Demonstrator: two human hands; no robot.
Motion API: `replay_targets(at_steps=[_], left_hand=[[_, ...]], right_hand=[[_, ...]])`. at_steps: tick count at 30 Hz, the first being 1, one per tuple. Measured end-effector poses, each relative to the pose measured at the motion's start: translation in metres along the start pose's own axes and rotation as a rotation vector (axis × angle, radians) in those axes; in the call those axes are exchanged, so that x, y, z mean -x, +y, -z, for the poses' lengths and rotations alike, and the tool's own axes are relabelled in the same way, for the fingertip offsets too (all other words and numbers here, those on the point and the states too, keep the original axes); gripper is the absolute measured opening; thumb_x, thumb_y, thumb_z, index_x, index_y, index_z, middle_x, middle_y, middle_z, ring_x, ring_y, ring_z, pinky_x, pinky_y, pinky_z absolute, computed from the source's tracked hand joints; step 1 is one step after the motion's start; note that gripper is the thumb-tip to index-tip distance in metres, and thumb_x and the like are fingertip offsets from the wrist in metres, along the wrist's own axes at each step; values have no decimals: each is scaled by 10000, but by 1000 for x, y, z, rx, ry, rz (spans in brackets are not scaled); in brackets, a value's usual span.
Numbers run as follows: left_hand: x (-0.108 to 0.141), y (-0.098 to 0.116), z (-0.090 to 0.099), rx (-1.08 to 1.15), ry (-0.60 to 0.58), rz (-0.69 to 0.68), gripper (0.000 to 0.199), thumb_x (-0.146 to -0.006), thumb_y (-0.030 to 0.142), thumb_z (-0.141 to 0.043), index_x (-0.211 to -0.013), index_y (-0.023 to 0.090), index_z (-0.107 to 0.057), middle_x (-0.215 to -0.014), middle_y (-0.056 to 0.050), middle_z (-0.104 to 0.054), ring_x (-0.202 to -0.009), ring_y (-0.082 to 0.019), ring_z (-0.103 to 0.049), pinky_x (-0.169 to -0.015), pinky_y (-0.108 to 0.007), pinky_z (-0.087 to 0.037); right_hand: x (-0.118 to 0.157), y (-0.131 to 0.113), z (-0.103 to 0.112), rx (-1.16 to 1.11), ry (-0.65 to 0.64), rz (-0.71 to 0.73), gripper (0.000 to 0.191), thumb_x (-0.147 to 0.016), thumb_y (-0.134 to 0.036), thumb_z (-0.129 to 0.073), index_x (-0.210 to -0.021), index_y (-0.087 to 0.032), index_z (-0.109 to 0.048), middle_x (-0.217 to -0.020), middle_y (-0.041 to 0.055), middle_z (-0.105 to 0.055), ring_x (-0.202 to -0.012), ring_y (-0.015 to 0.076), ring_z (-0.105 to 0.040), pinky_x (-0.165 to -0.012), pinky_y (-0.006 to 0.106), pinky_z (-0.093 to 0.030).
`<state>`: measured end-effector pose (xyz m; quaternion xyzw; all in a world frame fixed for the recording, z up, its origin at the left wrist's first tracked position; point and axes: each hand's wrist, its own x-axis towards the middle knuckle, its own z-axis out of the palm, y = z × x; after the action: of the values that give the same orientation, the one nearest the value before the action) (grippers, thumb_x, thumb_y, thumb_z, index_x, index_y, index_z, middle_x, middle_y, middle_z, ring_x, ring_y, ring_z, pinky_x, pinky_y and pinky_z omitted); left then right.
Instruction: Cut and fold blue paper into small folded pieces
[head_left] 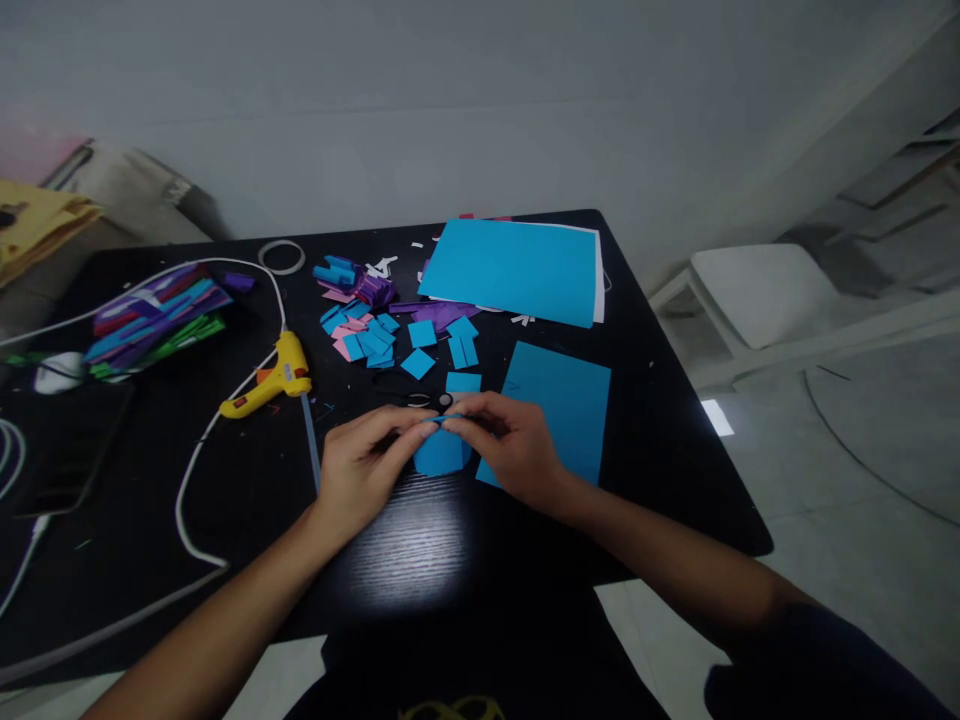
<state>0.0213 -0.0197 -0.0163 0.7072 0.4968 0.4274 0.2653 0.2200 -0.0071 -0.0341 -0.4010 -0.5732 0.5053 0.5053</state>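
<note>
A small piece of blue paper (439, 453) is pinched along its top edge between both hands, near the front middle of the black table. My left hand (367, 455) grips its upper left side with thumb and index finger. On the upper right side, my right hand (510, 445) pinches it the same way. The paper looks bent or curved and hangs toward the table. Just behind the fingertips lie scissors (420, 399), partly hidden. A large blue sheet (566, 405) lies beside and partly under my right hand. Small blue squares (418, 363) are scattered behind the hands.
A yellow glue gun (285, 378) with a white cable lies left of my left hand. Farther back are a roll of tape (282, 257), colourful paper strips (157, 320) and stacked blue sheets (517, 268). A phone (71, 455) lies at left; a white stool (761, 290) stands at right.
</note>
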Motion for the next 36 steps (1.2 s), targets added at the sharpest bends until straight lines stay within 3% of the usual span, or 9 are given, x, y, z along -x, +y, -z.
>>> replay_targets(at_steps=[8,20,29,36], left_hand=[[-1,1,2,7,-21,-24,85,-936,246,-774,-998,225,-829,-951,-25,-851,-833,-172,-799,-758,-255,-633],[0,2,1,53,-42,34,93,-922,278,-788,-986,229,-833,-892,-25,-841,-751,-161,-776,-708,-248,-636],[-1,4,4,59,-12,56,81,-916,270,-788,-967,226,-833,-906,-23,-846,-769,-165,-783,-731,-253,-643],[-1,2,5,28,-14,38,107,-925,310,-781,-972,229,-834,-901,-29,-845,-765,-171,-783,-728,-263,-645]], right_hand=[[-1,-5,2,61,-40,8,100,-916,-330,-778,-934,-232,-787,-861,18,-796,-727,163,-721,-644,286,-561],[-1,-2,3,127,-43,75,83,-955,-315,-745,-914,-254,-785,-895,19,-801,-798,183,-736,-741,326,-583],[-1,-9,5,-15,-60,-49,104,-902,-322,-797,-975,-248,-789,-949,26,-811,-855,192,-767,-759,320,-624],[-1,-8,6,-4,-51,-19,55,-910,-302,-789,-936,-256,-802,-934,18,-814,-845,188,-766,-782,333,-644]])
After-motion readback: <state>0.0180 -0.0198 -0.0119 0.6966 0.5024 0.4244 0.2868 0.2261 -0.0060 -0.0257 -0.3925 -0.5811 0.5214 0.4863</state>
